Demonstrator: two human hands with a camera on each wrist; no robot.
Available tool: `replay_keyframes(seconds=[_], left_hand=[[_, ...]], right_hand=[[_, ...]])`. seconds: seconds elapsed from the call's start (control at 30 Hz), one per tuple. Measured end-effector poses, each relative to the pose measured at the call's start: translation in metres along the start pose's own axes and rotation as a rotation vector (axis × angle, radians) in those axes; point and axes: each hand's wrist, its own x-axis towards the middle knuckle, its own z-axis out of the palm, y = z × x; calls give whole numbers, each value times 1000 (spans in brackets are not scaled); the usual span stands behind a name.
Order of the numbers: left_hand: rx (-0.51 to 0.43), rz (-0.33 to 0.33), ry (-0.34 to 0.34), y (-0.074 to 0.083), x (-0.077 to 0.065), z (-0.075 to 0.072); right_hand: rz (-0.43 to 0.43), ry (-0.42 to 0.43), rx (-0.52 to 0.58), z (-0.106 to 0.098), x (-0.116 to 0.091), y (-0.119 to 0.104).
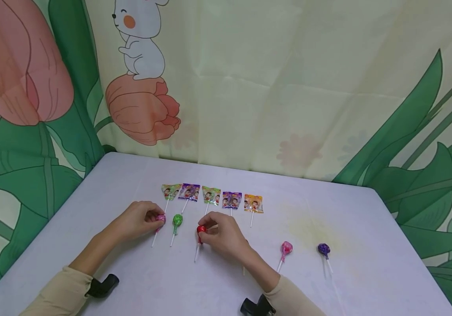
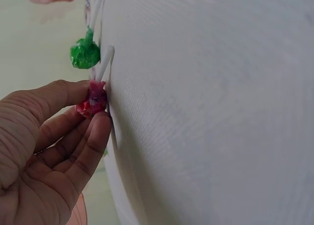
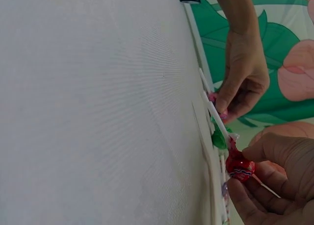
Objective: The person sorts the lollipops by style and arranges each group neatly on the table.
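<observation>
At the left of the table, my left hand [image 1: 141, 220] pinches a pink-wrapped lollipop [image 2: 97, 98] by its candy head, thumb on one side and fingers on the other; its white stick points toward me. Just right of it lies a green lollipop [image 1: 177, 220], touched by neither hand. Further right, my right hand [image 1: 224, 233] holds a red lollipop [image 3: 239, 167] between thumb and fingertips, the stick slanting toward the front. Under the right forearm a white stick [image 1: 244, 271] pokes out, its other end hidden.
Behind the hands, several flat-wrapped lollipops form a row, from a green packet [image 1: 170, 191] to an orange one [image 1: 253, 203]. To the right lie a second pink lollipop [image 1: 286, 248] and a purple lollipop [image 1: 323, 249]. A printed curtain [image 1: 249, 87] hangs behind the white table [image 1: 368, 272].
</observation>
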Motion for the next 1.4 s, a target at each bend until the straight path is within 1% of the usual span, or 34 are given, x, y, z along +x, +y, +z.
replay_keyframes(seconds=[0.43,0.83,1.1,1.4], left_hand=[[6,-44,-10,4,-2,0],[6,-42,-22,3,-1,0],[1,-37,-24,4,0,0],[5,-47,-27,4,1,0]], right_hand=[[-38,9,-6,5,18,-3],[-6,11,-28,8,29,-1],[-28,14,-48,11,35,2],[-26,11,-52,12,38,5]])
